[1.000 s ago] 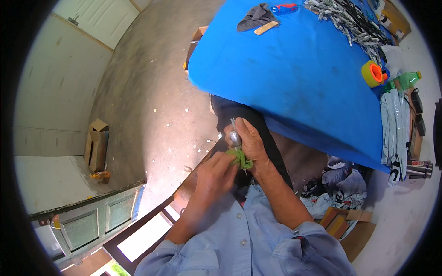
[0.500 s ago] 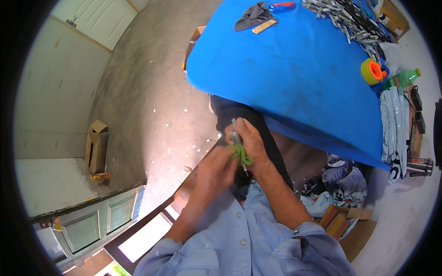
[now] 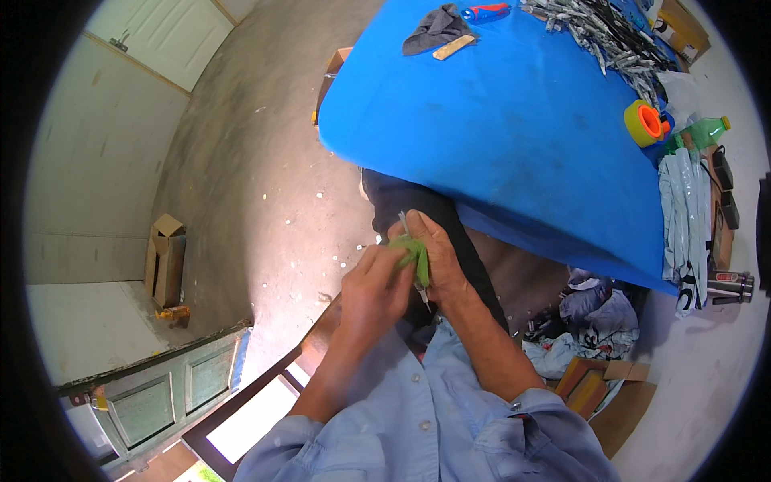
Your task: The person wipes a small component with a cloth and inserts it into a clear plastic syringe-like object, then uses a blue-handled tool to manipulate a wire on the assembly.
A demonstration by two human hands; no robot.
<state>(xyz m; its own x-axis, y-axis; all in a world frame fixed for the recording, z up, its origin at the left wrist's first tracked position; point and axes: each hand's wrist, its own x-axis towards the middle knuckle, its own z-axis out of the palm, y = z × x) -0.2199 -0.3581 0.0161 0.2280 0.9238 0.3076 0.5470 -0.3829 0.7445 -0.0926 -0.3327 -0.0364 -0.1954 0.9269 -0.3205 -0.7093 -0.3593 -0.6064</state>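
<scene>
My right hand [image 3: 440, 255] is closed around a slim, pale silvery stick [image 3: 425, 297] with a thin pointed end, held over my lap in front of the blue shirt. The stick's upper end pokes out beside my right thumb, and its middle is hidden. Bunched in the closed fingers of my left hand [image 3: 371, 285] is a green cloth [image 3: 414, 254], pressed around the stick. Both hands meet there, near the front edge of the blue-covered table [image 3: 482, 120].
On the table lie a grey cloth [image 3: 434, 30], a tan block [image 3: 454, 47], a blue-and-red tube [image 3: 486, 13] and a heap of silvery wrapped sticks [image 3: 598, 36]. A yellow tape roll [image 3: 640, 124] and green bottle [image 3: 708, 131] sit right. A cardboard box [image 3: 165, 261] stands on the floor left.
My left hand and the green cloth have moved up along the stick, toward its upper end. My right hand keeps its grip, and the whole view has shifted slightly.
</scene>
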